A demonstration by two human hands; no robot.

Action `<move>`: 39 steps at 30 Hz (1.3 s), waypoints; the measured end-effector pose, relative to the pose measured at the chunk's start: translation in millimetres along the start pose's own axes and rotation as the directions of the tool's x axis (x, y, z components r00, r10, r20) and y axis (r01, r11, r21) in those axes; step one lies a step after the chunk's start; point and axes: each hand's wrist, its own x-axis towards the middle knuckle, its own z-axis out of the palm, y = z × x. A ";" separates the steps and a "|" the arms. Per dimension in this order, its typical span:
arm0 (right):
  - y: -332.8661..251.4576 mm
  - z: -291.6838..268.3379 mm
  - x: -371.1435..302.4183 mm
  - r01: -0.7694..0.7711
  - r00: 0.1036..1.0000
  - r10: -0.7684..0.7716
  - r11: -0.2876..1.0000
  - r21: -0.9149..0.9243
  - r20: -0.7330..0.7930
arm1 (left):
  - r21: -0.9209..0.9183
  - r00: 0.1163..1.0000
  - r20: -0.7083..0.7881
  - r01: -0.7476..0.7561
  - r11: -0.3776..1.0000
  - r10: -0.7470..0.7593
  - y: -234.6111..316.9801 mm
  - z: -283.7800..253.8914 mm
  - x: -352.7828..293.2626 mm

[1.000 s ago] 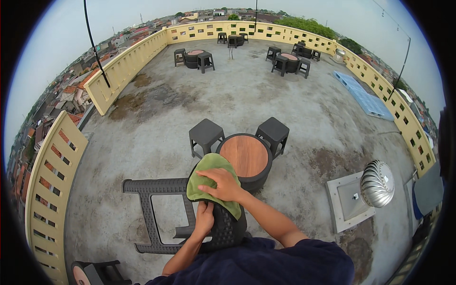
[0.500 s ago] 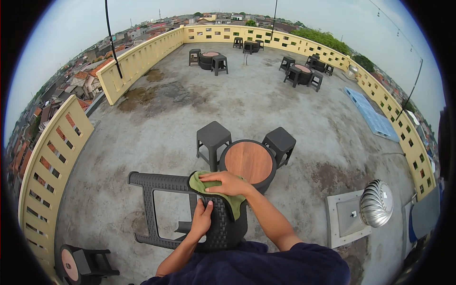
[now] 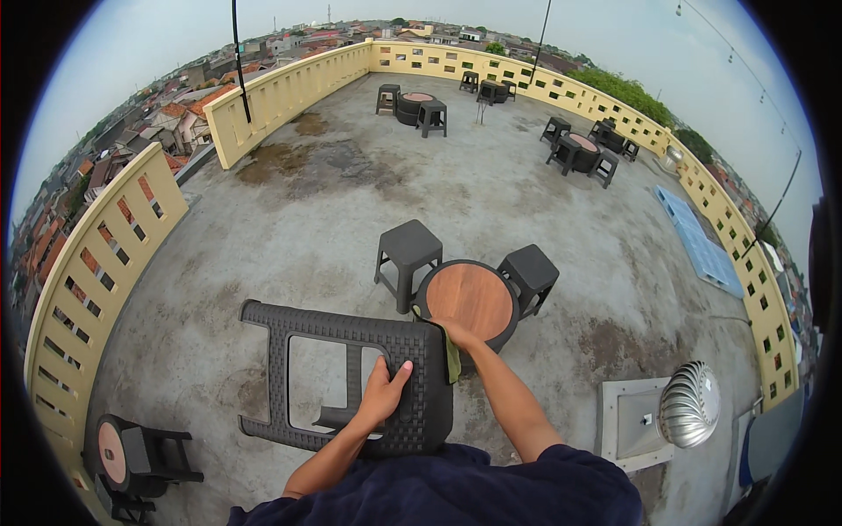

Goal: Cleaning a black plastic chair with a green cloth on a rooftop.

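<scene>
A black woven-pattern plastic stool (image 3: 351,329) lies on its side in front of me, its legs pointing left and its seat facing right. My left hand (image 3: 384,393) grips the stool's frame near the seat, thumb up and fingers reaching into the side opening. At the far corner of the seat, my right hand (image 3: 458,335) holds a green cloth (image 3: 453,358) against the seat face. The fingers of that hand are largely hidden by the stool's edge and the cloth.
Just beyond stands a round table with a wooden top (image 3: 469,302), flanked by two black stools (image 3: 409,250). A metal turbine vent (image 3: 688,405) rises at right. Another round table (image 3: 112,451) with a stool is at lower left. Yellow parapet walls (image 3: 105,263) border the rooftop; a blue pallet (image 3: 697,241) lies far right.
My right hand and the cloth have slid from the stool's upper side to the right, over the corner onto the seat face. My left hand has shifted slightly on the frame. The view has turned a little.
</scene>
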 end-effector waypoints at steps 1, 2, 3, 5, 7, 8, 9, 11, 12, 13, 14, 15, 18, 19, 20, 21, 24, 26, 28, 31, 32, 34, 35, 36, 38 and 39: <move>-1.8 2.1 0.3 0.071 0.996 -0.072 0.997 0.025 0.051 | 0.011 1.000 -0.023 -0.017 1.000 0.018 -4.2 -2.3 0.0; -3.9 2.9 0.5 0.070 0.996 -0.071 0.997 0.022 0.046 | 0.025 0.999 -0.042 -0.033 0.999 0.034 -6.3 -3.2 0.4; -17.0 14.3 -4.6 0.163 0.985 -0.163 0.987 -0.005 0.063 | 0.021 0.998 -0.054 -0.027 0.999 0.028 -7.1 -5.7 -0.8; -51.0 38.2 -21.1 0.392 0.916 -0.383 0.917 -0.068 0.116 | -0.150 0.997 -0.059 0.042 0.988 -0.051 -7.1 -12.1 -1.7; -80.4 49.4 -37.0 0.393 0.917 -0.380 0.912 -0.113 0.122 | -0.165 0.995 -0.078 0.045 0.985 -0.058 -5.6 -12.3 -2.3; -87.9 48.7 -39.0 0.407 0.912 -0.389 0.898 -0.167 0.129 | -0.181 0.994 -0.096 0.029 0.983 -0.047 -4.4 -10.8 -3.4; -93.8 40.7 -36.0 0.364 0.923 -0.337 0.920 -0.143 0.185 | -0.176 0.993 -0.093 0.059 0.983 -0.076 -1.0 -10.0 -5.9; -90.7 19.5 -27.5 0.285 0.940 -0.248 0.948 -0.140 0.236 | -0.097 0.995 -0.087 -0.061 0.993 0.053 2.9 -10.0 -8.3; -84.0 9.8 -21.9 0.255 0.949 -0.215 0.953 -0.162 0.228 | -0.094 0.996 -0.084 -0.041 0.995 0.033 2.9 -11.1 -8.2; -81.5 4.7 -21.8 0.244 0.951 -0.205 0.957 -0.155 0.232 | -0.038 0.994 -0.069 -0.092 0.995 0.089 1.8 -12.4 -6.5; -78.0 1.0 -22.8 0.205 0.961 -0.168 0.966 -0.156 0.220 | 0.017 0.988 -0.051 -0.145 0.989 0.145 -0.4 -14.4 -5.6; -75.3 -2.9 -21.8 0.165 0.969 -0.130 0.973 -0.161 0.210 | 0.004 0.991 -0.024 -0.129 0.992 0.129 -5.8 -17.2 -3.4; -42.3 -19.0 -11.4 0.138 0.974 -0.102 0.976 -0.170 0.201 | -0.212 0.997 0.075 -0.006 0.977 0.023 0.8 -13.9 -4.2; -41.5 -15.3 -16.6 0.177 0.971 -0.145 0.971 -0.160 0.191 | -0.136 0.992 0.123 0.042 0.990 -0.026 -8.2 -27.0 -5.7; -41.4 -12.7 -20.4 0.162 0.969 -0.127 0.974 -0.156 0.213 | -0.140 0.994 0.100 0.058 0.988 -0.044 -19.1 -30.8 -10.7; -41.5 -14.2 -21.7 0.157 0.974 -0.126 0.975 -0.159 0.189 | -0.187 0.989 0.133 0.087 0.979 -0.062 -17.3 -32.2 -10.4; -39.0 -17.0 -27.5 0.178 0.973 -0.145 0.967 -0.181 0.181 | -0.228 0.975 0.192 0.152 0.962 -0.108 -10.5 -32.6 -22.3; -35.5 -16.6 -29.0 0.195 0.974 -0.167 0.964 -0.183 0.154 | -0.276 0.956 0.220 0.251 0.928 -0.193 8.6 -23.4 -37.0; -32.2 -5.0 -33.0 0.237 0.966 -0.216 0.959 -0.157 0.140 | -0.221 0.953 0.259 0.215 0.951 -0.155 -30.6 -43.1 -51.6; -20.6 12.6 -41.6 0.309 0.951 -0.307 0.940 -0.147 0.040 | -0.125 0.917 0.325 0.285 0.951 -0.232 -24.7 -41.9 -57.5; -14.1 24.3 -44.4 0.342 0.935 -0.352 0.926 -0.159 -0.035 | -0.130 0.916 0.327 0.287 0.949 -0.232 -25.4 -38.1 -55.6; -54.9 78.1 -69.8 0.628 0.749 -0.663 0.711 -0.315 -0.002 | -0.132 0.938 0.260 0.269 0.954 -0.229 -23.6 -42.1 -60.1; -61.2 93.5 -83.2 0.654 0.682 -0.730 0.580 -0.485 0.046 | -0.138 0.939 0.256 0.270 0.953 -0.229 -24.2 -43.1 -61.2; -67.1 109.1 -97.0 0.652 0.639 -0.748 0.402 -0.643 0.180 | -0.055 0.931 0.281 0.256 0.965 -0.231 -24.6 -47.4 -61.9; -60.4 129.6 -117.0 0.693 0.661 -0.600 0.257 -0.674 0.451 | 0.026 0.924 0.305 0.234 0.972 -0.230 -32.0 -58.4 -60.6; -53.8 136.8 -125.8 0.715 0.658 -0.571 0.270 -0.645 0.491 | 0.035 0.871 0.414 0.276 0.960 -0.265 -36.4 -63.0 -56.9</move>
